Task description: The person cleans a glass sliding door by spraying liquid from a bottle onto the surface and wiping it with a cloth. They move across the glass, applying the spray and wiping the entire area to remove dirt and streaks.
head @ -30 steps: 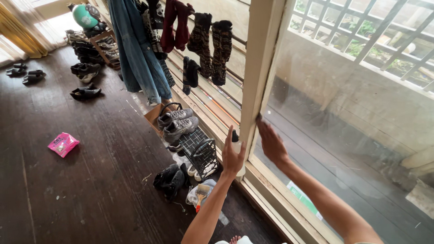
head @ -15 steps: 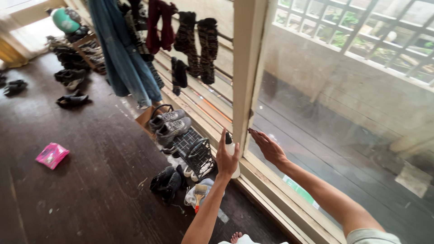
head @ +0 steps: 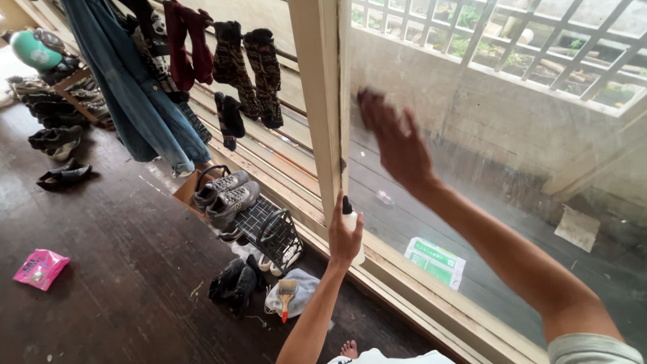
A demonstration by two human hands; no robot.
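Note:
My left hand [head: 342, 237] is shut on a small white bottle with a black cap [head: 351, 220], held upright at the foot of the cream wooden window post [head: 322, 101]. My right hand [head: 396, 143] is raised and lies flat against the dusty glass pane [head: 492, 168], fingers stretched out close to the post. It is blurred with motion, its back faces me, and whatever may be under the palm is hidden.
Grey sneakers [head: 226, 192] sit on a black wire rack [head: 273, 232] by the sill. Black shoes [head: 232, 283], a grey cloth and a paintbrush [head: 286, 294] lie below. Jeans [head: 128, 87] and socks [head: 249, 67] hang on rails. A pink packet [head: 39, 268] lies on the dark floorboards.
My right hand dropped low along the post, then swept up high onto the glass. The left hand kept the bottle near the post's base. My view shifted right.

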